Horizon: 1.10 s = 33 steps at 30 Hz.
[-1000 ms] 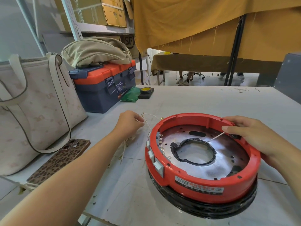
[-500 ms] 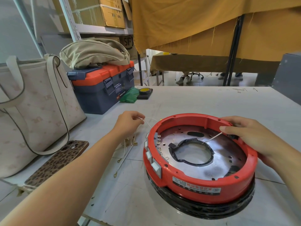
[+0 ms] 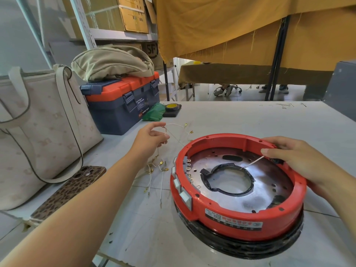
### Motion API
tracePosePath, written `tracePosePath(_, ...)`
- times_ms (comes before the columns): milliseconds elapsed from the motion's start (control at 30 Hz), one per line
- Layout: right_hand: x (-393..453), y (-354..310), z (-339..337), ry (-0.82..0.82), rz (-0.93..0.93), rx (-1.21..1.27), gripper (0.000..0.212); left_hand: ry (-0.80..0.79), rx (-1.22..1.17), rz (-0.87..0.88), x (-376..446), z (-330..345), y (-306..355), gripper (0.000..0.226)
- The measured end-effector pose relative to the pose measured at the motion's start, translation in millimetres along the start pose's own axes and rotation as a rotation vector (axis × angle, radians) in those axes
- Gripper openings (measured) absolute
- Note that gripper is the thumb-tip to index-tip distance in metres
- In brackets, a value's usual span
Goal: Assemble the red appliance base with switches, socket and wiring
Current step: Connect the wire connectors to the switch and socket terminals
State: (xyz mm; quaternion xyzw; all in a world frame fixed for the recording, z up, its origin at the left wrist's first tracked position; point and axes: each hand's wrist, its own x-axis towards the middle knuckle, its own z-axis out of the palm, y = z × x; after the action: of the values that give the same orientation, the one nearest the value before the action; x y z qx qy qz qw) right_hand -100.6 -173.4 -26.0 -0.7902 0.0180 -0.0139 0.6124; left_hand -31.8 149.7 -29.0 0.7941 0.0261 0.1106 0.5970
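Note:
The red appliance base lies on the white table, its open side up, with a metal plate and a black-taped ring inside. White switches sit in its left wall. My right hand grips the far right rim, where a black socket part and a white wire show under the fingers. My left hand is lifted above the table left of the base and pinches a bunch of white wires with brass terminals. More of these wires hang down to the table.
A blue and orange toolbox with a khaki bag on it stands at the back left. A beige handbag and a leopard-print phone lie at the left. A green cloth and a yellow tape roll sit behind the wires.
My left hand has risen and lifted the bunch of wires off the table, so their ends now dangle. My right hand has stayed on the rim.

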Motion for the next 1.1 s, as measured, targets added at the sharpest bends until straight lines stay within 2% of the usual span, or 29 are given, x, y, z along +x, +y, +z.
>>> tracePosePath(100,0,0,0,-0.001,-0.003,0.005,0.020,0.017,-0.031,0.000,-2,-1,2,0.028)
tracePosePath(367,0,0,0,-0.002,0.005,-0.007,0.020,-0.012,0.106,0.036,-2,-4,2,0.025)
tracePosePath(567,1,1,0,-0.001,0.003,-0.012,0.020,-0.090,0.242,0.033,-5,-7,6,0.030)
tracePosePath(833,0,0,0,0.001,0.001,-0.008,0.019,-0.136,0.013,0.102,-20,-2,24,0.017)
tracePosePath(1100,-1,-2,1,0.004,-0.006,-0.003,0.020,-0.194,0.094,0.208,-34,6,45,0.010)
